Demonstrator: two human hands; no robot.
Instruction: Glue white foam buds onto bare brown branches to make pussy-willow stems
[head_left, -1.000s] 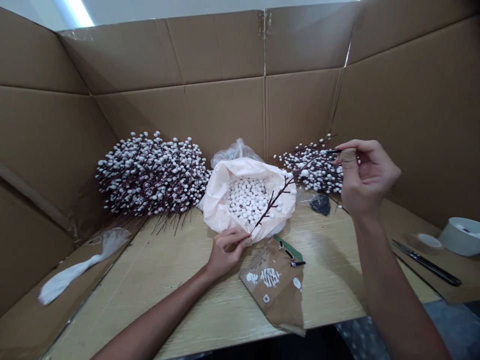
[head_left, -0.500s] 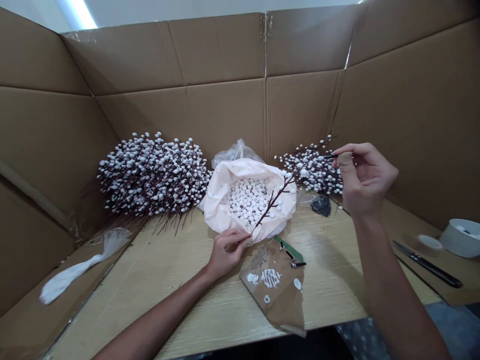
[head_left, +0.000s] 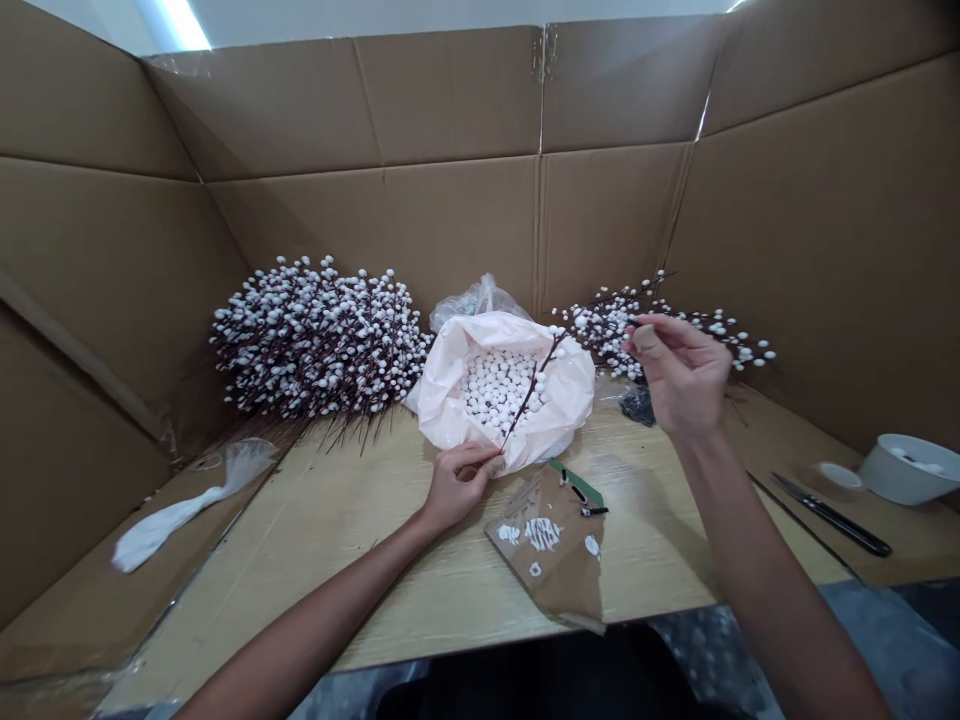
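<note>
My left hand (head_left: 456, 487) pinches the lower end of a thin dark-brown berry branch (head_left: 529, 392), which leans up to the right with a few white berries on it. Behind the branch sits a pale pink plastic bag (head_left: 441, 395), its rim folded open, full of small white balls (head_left: 484, 385). Raised at the right, my right hand (head_left: 684, 375) is closed, thumb against forefinger, on a small dark stick-like piece (head_left: 634, 323); a brown wrap covers the thumb tip. Below the bag lies a cardboard piece (head_left: 559, 585) with white smears and several short black bits along a green strip.
A big heap of white-berry branches (head_left: 322, 340) lies at the left, a smaller heap (head_left: 604, 325) behind my right hand. Scissors or a similar black-handled tool (head_left: 836, 515), a tape roll (head_left: 838, 478) and a white bowl (head_left: 904, 470) stand right. Cardboard walls (head_left: 457, 225) enclose the table.
My right hand has moved left and slightly down, nearer the branch tip, still pinching the dark piece. The branch now stands more upright in my left hand. The view has shifted slightly.
</note>
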